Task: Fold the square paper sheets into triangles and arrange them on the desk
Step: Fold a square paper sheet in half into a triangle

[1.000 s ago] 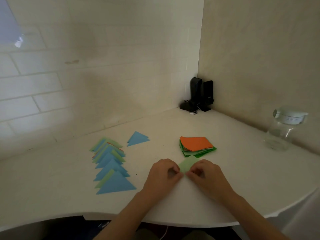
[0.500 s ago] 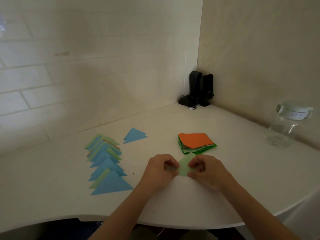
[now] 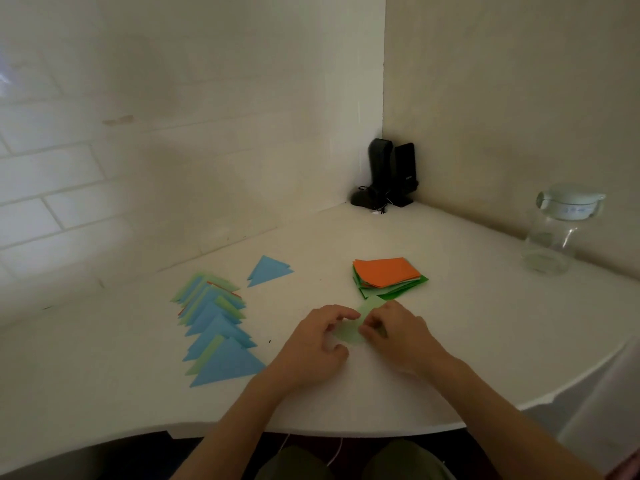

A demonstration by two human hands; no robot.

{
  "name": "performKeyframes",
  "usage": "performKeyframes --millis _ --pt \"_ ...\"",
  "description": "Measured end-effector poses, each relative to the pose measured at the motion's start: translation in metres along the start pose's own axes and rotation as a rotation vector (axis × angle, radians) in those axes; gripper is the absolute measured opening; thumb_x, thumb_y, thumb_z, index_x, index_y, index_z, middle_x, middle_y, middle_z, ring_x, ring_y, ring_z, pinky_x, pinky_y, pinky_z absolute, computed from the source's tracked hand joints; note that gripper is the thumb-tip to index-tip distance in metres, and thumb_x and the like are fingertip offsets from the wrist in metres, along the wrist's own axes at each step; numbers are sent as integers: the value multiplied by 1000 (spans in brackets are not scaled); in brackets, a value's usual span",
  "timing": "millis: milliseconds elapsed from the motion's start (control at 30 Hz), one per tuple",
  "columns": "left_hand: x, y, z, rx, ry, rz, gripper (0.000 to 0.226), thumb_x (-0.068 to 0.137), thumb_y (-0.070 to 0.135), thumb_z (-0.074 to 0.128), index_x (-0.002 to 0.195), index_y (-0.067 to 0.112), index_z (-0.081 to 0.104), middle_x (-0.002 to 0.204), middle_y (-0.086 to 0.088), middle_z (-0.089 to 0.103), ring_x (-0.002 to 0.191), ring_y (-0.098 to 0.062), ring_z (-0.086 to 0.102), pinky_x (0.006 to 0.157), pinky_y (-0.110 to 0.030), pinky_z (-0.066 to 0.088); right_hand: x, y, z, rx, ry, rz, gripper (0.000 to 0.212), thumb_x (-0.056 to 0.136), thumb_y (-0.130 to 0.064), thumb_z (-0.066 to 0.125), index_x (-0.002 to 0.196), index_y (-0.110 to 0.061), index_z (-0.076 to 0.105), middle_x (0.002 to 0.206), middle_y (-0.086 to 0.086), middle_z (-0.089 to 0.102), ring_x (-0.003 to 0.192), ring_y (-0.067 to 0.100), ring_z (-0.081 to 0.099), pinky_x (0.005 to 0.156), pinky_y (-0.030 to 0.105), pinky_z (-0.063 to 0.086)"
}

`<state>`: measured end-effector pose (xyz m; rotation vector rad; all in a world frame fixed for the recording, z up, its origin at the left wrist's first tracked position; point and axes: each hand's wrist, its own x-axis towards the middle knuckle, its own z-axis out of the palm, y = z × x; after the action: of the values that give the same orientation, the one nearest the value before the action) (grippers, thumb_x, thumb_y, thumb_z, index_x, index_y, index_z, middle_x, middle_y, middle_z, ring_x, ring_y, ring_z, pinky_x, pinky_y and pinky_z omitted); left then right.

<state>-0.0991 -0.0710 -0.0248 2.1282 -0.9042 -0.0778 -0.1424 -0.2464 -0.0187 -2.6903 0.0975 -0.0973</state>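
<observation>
A light green paper sheet [image 3: 349, 329] lies on the white desk [image 3: 450, 341], partly covered by both hands. My left hand [image 3: 313, 344] rests on its left side with fingers curled over it. My right hand [image 3: 398, 329] pinches its right side. Behind them sits a stack of square sheets [image 3: 386, 275] with an orange one on top and green ones below. To the left, a row of overlapping folded triangles [image 3: 216, 327], mostly blue with some green, runs toward me. One single blue triangle [image 3: 268, 270] lies apart behind the row.
A clear glass jar [image 3: 557, 233] with a lid stands at the right near the wall. Two black speakers [image 3: 391, 176] stand in the far corner. The desk's curved front edge [image 3: 346, 429] runs just above my knees.
The hands have shifted on the green sheet: the fingers have moved from its near corner to its sides, and more of the paper shows between them. The camera view has tilted a little.
</observation>
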Motion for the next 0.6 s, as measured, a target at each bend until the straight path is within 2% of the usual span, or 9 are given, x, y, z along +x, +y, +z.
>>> performKeyframes --millis 100,200,267,367,433,533,600 --pt "-4 -4 4 147 53 114 47 71 18 53 117 25 58 115 9 58 105 -2 49 91 -6 33 -1 3 -8 100 -59 -61 19 95 -37 46 93 -22 58 93 -7 44 90 16 50 89 37 41" --pt "-4 -10 4 302 99 197 34 77 21 47 106 19 65 104 5 63 96 -8 51 83 -9 35 -5 10 -14 145 -69 -155 10 93 -33 53 85 -27 54 87 -11 48 85 13 52 81 27 42" --pt "-5 -9 6 331 130 224 27 80 20 46 96 16 67 97 4 65 90 -9 51 77 -16 40 -10 14 -13 185 -7 -210 7 88 -31 62 85 -29 56 89 -10 54 83 8 54 76 18 42" --pt "-7 -5 11 380 179 256 23 84 22 46 90 16 67 92 3 64 85 -9 50 72 -19 40 -18 20 -13 262 118 -276 13 83 -27 69 90 -31 59 91 -15 58 87 0 55 73 7 39" --pt "-8 -4 15 393 202 258 24 87 25 45 88 17 67 91 4 63 84 -8 50 71 -18 39 -22 27 -15 227 128 -322 8 83 -32 69 90 -28 67 95 -15 60 89 -2 55 77 5 38" --pt "-7 -5 19 343 236 196 24 87 34 49 85 17 66 87 7 60 82 -7 48 72 -15 37 -28 33 -11 156 103 -323 23 78 -47 70 92 -28 72 108 -19 54 97 -5 53 86 4 36" --pt "-4 -7 20 285 266 114 20 84 38 59 79 19 63 81 11 56 79 -6 46 72 -10 33 -27 33 -3 166 159 -297 22 77 -43 72 88 -24 72 104 -16 53 93 -2 52 84 5 36"
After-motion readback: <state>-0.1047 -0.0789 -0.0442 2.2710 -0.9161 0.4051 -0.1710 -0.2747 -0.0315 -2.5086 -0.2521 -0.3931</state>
